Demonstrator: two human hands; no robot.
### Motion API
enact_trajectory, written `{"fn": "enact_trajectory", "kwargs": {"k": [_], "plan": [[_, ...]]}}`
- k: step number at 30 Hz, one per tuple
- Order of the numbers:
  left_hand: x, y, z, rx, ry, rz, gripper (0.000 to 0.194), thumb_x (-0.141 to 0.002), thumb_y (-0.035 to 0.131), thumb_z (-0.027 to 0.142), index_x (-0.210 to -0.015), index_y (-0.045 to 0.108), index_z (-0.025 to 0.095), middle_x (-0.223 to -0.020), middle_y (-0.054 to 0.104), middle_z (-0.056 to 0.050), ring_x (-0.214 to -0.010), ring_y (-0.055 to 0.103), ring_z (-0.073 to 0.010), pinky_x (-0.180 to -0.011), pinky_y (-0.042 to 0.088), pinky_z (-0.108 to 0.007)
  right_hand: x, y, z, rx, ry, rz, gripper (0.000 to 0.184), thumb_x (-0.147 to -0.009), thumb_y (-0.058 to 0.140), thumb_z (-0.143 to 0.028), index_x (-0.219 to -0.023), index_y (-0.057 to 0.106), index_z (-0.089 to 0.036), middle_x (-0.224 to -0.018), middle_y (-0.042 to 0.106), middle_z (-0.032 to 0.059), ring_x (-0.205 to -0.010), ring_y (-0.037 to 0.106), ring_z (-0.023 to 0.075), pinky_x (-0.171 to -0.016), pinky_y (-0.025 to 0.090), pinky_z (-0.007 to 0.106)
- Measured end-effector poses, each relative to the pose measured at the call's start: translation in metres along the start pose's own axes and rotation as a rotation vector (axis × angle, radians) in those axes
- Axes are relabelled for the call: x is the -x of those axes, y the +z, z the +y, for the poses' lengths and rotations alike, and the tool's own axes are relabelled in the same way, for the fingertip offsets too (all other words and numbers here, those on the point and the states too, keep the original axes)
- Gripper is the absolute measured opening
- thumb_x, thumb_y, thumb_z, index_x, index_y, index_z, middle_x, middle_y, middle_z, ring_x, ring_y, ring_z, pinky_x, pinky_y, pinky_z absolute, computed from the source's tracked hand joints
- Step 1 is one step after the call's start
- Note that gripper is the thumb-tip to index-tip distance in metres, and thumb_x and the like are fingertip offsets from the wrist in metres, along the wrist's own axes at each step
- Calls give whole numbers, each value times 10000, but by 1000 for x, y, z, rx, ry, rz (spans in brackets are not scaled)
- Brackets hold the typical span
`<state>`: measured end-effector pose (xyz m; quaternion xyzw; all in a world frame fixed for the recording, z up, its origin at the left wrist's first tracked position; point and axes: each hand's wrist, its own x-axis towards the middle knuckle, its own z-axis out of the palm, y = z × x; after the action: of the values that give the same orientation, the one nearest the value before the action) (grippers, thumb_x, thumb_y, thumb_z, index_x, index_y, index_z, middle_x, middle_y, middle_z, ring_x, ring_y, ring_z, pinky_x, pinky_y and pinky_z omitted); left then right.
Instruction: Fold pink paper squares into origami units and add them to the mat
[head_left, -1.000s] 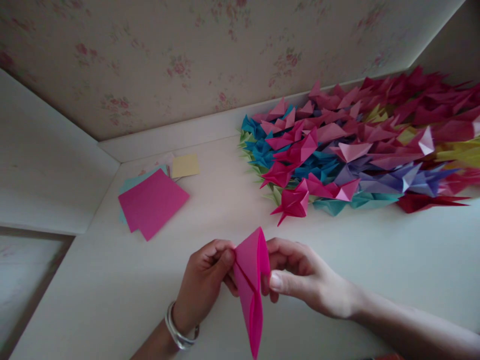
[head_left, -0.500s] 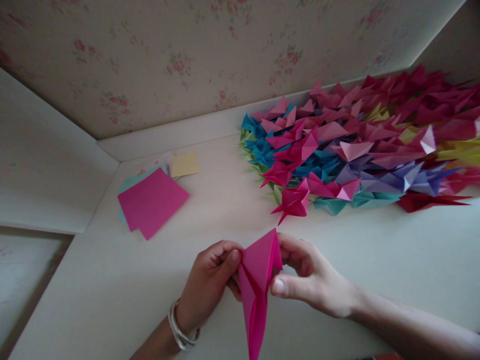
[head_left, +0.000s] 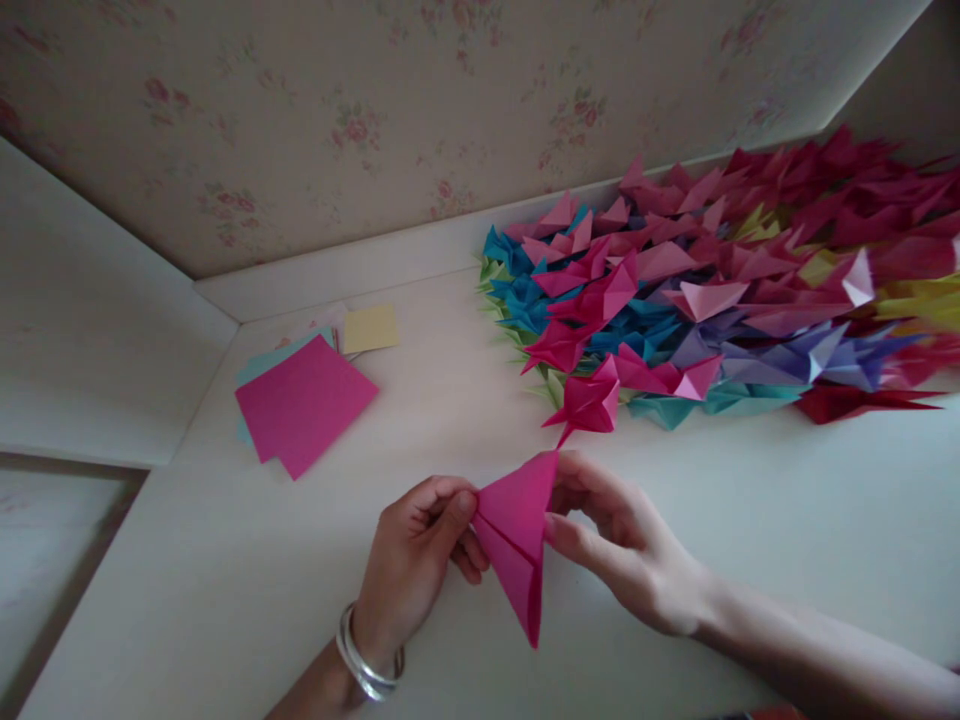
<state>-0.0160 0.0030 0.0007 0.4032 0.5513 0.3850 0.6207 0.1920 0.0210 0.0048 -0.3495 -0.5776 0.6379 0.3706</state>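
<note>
Between my two hands is a partly folded sheet of pink origami paper [head_left: 517, 515], held just above the white tabletop. My left hand [head_left: 424, 545], with silver bangles [head_left: 367, 660] at its wrist, pinches the paper's left corner between thumb and fingers. On the paper's right edge, my right hand [head_left: 622, 545] has its thumb in front and its fingers behind, partly hidden by the paper. The paper forms a triangle with a crease across it, its lower tip pointing down.
A large heap of folded paper cranes [head_left: 675, 290] in many colours lies along the wall at the right. To the left rest pink paper sheets [head_left: 307, 405] over light blue ones, beside a small yellow square [head_left: 370, 328]. White panels [head_left: 90, 310] enclose the left side.
The pink paper has gone from a long, partly opened shape to a flatter, shorter triangle, its lower tip higher. My right hand has shifted up slightly, and the left a little leftward.
</note>
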Motion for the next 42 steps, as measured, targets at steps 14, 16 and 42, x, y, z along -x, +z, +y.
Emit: {"fn": "enact_trajectory", "kwargs": {"k": [14,16,42], "plan": [[1,8,3,46,-96,-113,263,-855,704,415,-937,786,179,-814,766,-26,-735,714,-146,-703,612,-232,-2,7,20,561,-395,309,595,-772,655,-25,-1295,470,-237,-1254,537,116,-1035,599,231,-832,564,356],[1,8,1,83,-123,-168,261,-871,693,400,-987,787,187,-873,766,-28,-800,710,-154,-765,603,-247,-1,5,18,677,-465,310,550,-809,645,-57,-1304,459,-206,-1262,538,147,-1126,577,269,-912,533,398],[1,8,3,292,-217,-90,335,-744,832,287,-1039,758,146,-927,803,-79,-809,736,-182,-793,587,-283,-3,5,16,681,-378,217,663,-745,671,-81,-1347,425,-211,-1318,496,178,-1216,543,311,-956,532,444]]}}
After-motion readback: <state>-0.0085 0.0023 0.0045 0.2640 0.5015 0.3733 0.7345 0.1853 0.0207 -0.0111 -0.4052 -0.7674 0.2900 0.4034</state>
